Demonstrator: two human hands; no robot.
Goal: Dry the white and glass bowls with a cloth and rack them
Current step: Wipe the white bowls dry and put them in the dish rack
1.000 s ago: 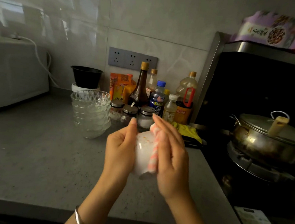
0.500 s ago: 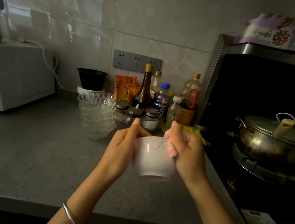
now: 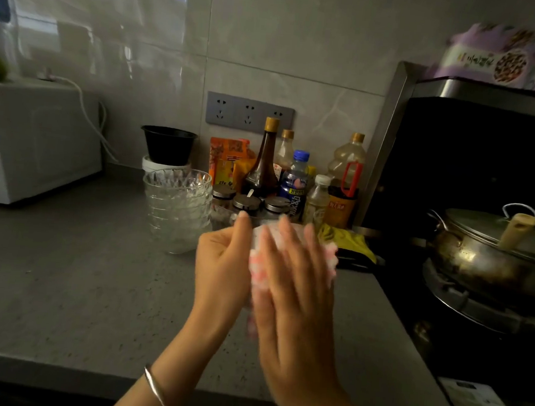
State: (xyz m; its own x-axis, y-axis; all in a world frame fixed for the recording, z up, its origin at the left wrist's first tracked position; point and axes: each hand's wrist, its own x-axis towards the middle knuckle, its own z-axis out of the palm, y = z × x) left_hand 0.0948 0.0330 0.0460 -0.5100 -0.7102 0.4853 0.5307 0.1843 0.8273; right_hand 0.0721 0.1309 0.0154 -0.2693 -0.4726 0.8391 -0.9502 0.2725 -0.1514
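Over the grey counter (image 3: 77, 284), my left hand (image 3: 220, 263) grips the white bowl (image 3: 252, 310), which is almost wholly hidden between my two hands. A pink-and-white cloth (image 3: 260, 260) covers the bowl's side. My right hand (image 3: 298, 288) lies flat on the cloth with straight fingers and presses it against the bowl; it is blurred by motion. A stack of several glass bowls (image 3: 176, 208) stands on the counter just behind and left of my left hand.
Behind my hands stand spice jars (image 3: 247, 203) and several sauce bottles (image 3: 264, 161). A black bowl (image 3: 168, 143) sits by the wall, a white appliance (image 3: 37, 143) at the left. To the right are a yellow cloth (image 3: 349, 241) and a lidded wok (image 3: 493, 249) on the stove.
The bowl was upright half a second ago, with the cloth pinched at its rim. Now my right hand lies flat over the cloth across the bowl, which has turned and is hidden.
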